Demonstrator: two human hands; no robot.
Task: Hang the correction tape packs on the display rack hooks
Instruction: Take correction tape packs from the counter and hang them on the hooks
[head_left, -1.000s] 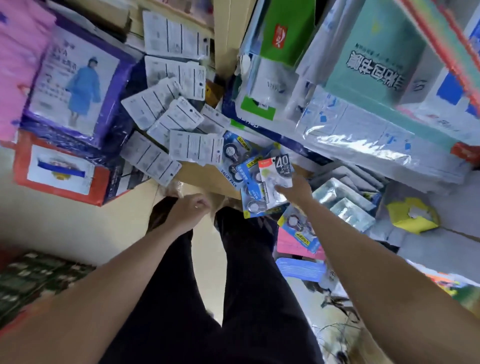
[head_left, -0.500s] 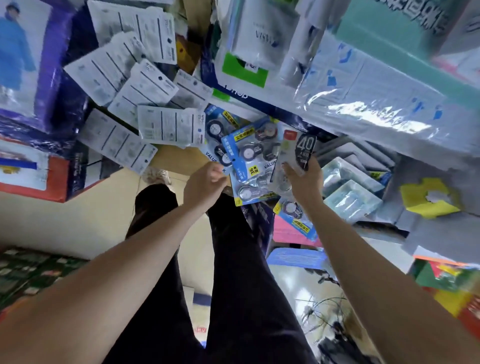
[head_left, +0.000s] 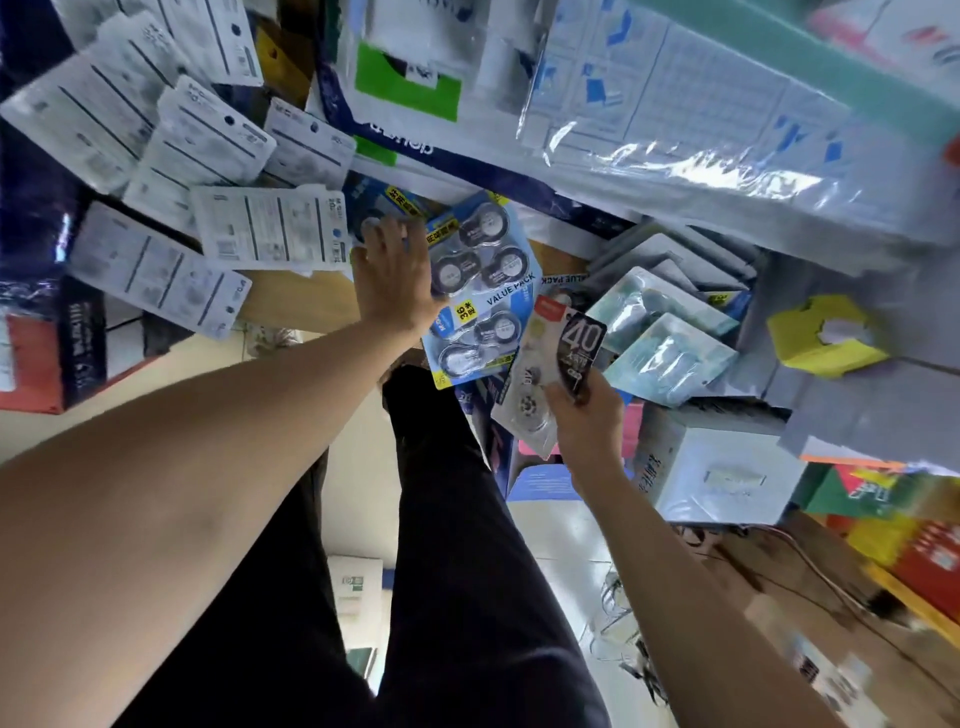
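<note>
Crowded shop shelving surrounds the blue value pack (head_left: 480, 286) already hanging, which the left hand (head_left: 395, 275) presses with spread fingers, while the right hand (head_left: 587, 410) pinches a correction tape pack (head_left: 558, 364) just below; no hook shows, so it may miss and drop.

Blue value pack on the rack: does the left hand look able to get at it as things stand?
Probably yes. The left hand already rests against the blue value pack at its left edge, nothing between them; the right hand holds another pack lower right.
</note>
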